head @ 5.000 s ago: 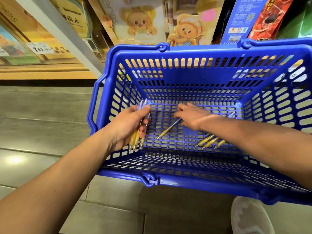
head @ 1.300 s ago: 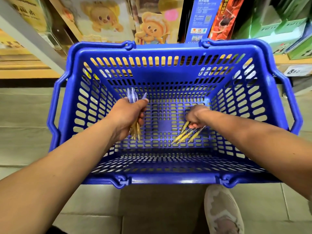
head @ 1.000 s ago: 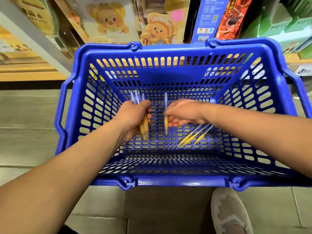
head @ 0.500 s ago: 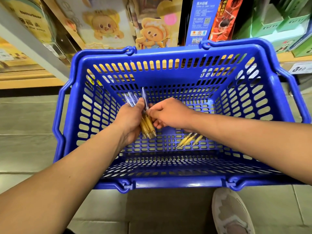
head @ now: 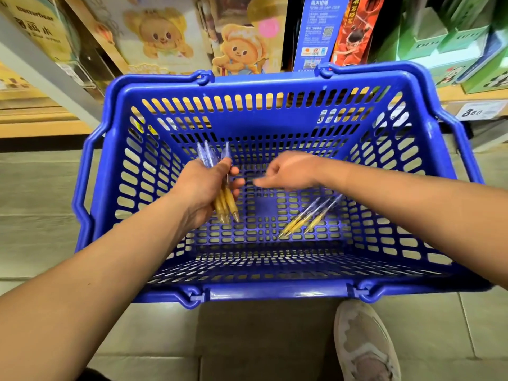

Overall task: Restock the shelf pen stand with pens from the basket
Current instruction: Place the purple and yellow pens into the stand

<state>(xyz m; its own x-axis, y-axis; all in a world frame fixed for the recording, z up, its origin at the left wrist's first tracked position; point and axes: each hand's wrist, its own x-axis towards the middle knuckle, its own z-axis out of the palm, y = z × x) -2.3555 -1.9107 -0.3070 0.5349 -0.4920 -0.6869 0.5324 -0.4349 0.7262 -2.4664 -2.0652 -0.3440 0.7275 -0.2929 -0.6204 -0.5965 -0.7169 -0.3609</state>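
Note:
A blue plastic basket [head: 247, 86] stands on the floor below me. Inside it, my left hand [head: 202, 188] grips a bundle of several pens [head: 225, 203] with yellow grips and clear blue barrels, tips pointing down. My right hand [head: 288, 171] hovers just to the right of the bundle, fingers loose and blurred, holding nothing. Three more pens [head: 308, 217] of the same kind lie side by side on the basket floor, below my right wrist. No pen stand is in view.
Store shelves rise behind the basket: cartoon bear boxes [head: 239, 48] at centre, a blue package [head: 316, 31] and green boxes [head: 456, 42] at right. A price tag [head: 481, 111] sits on the shelf edge. My shoe [head: 362, 342] is on the tiled floor.
My right hand handed a pen into the bundle in my left hand, let go and drew back to the right. Three pens still lie in the basket.

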